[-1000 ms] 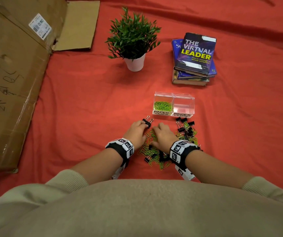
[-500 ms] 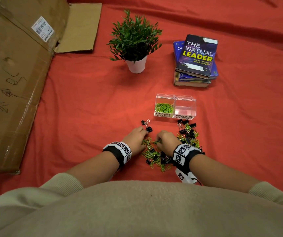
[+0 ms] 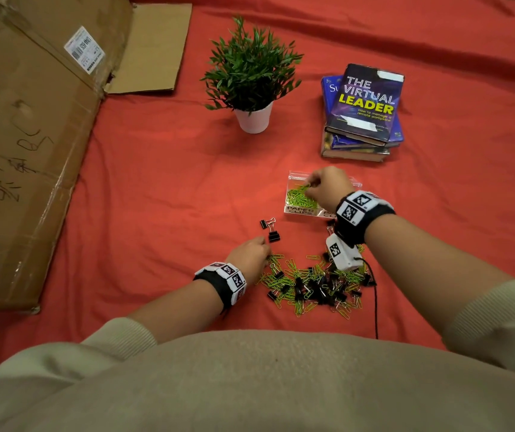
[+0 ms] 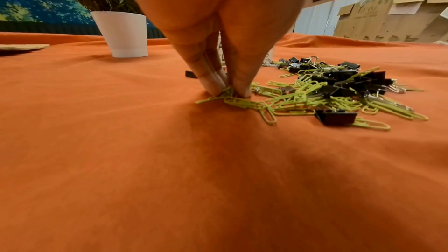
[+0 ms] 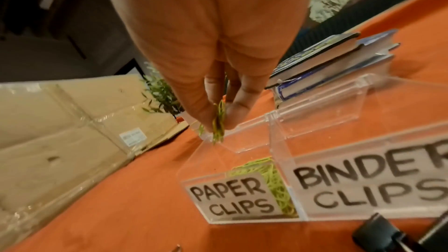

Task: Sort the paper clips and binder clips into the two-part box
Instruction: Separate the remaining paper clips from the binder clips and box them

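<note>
A clear two-part box (image 3: 293,210) (image 5: 242,216) stands on the red cloth, its left part labelled PAPER CLIPS and holding green paper clips (image 3: 298,197) (image 5: 278,185). My right hand (image 3: 328,185) (image 5: 218,122) hovers over that part and pinches a few green paper clips (image 5: 219,122). A mixed pile of green paper clips and black binder clips (image 3: 315,283) (image 4: 327,91) lies nearer to me. My left hand (image 3: 250,255) (image 4: 227,91) pinches green paper clips at the pile's left edge. Two binder clips (image 3: 270,230) lie apart, left of the box.
A potted plant (image 3: 251,79) stands behind, and a stack of books (image 3: 362,113) lies behind the box. Flattened cardboard (image 3: 25,135) covers the left side. A black cable (image 3: 374,294) trails from my right wrist over the pile.
My right hand has left the pile and risen forward to the paper-clip part of the box with green clips in its fingers. My left hand stays at the pile's left edge.
</note>
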### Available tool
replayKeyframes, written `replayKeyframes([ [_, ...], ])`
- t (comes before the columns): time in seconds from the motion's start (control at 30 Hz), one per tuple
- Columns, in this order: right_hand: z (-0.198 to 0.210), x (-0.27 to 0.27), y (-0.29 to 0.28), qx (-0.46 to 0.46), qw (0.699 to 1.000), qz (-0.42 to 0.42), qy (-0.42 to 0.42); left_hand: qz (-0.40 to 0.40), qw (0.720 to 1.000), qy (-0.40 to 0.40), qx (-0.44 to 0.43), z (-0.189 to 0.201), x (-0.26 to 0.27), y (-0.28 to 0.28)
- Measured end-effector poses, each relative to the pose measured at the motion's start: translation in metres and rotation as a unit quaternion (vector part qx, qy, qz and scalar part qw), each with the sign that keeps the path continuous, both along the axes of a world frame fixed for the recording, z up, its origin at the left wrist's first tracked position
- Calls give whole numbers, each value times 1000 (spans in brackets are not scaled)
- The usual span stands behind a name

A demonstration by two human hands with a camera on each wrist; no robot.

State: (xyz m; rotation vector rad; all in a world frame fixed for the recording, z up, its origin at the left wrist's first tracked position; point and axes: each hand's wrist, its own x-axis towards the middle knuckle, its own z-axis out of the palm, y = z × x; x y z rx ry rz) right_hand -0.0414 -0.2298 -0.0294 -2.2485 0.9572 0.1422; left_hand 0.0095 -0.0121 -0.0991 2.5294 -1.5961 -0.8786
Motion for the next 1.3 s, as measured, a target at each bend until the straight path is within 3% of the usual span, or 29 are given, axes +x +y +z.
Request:
replayKeyframes([
  [0.17,-10,7,8,-64,995,67,45,2,1000,-16,8,-1,-3,0],
  [0.33,-16,-18,40,-111,986,122,-30,6,1000,-10,-7,-3,-4,0],
  [0.47,-34,-51,78,-38,970,199,136,18,1000,11,-11,-3,-2,-1],
  [0.53,-41,-65,92,-44,957,219,185,25,1000,18,-8,0,0,-3],
  [0.77,-52,-77,112,-77,954,224,181,150,979,84,-113,30,7,-32],
  [0.93,-58,-75,110,-87,947,248,183,158,968,97,-169,55,15,-83],
  [1.13,-50,-74,92,-7,972,189,143,116,979,68,-153,63,22,-133],
  [1.3,-36,-73,58,80,995,45,34,99,985,69,-122,46,27,-132],
])
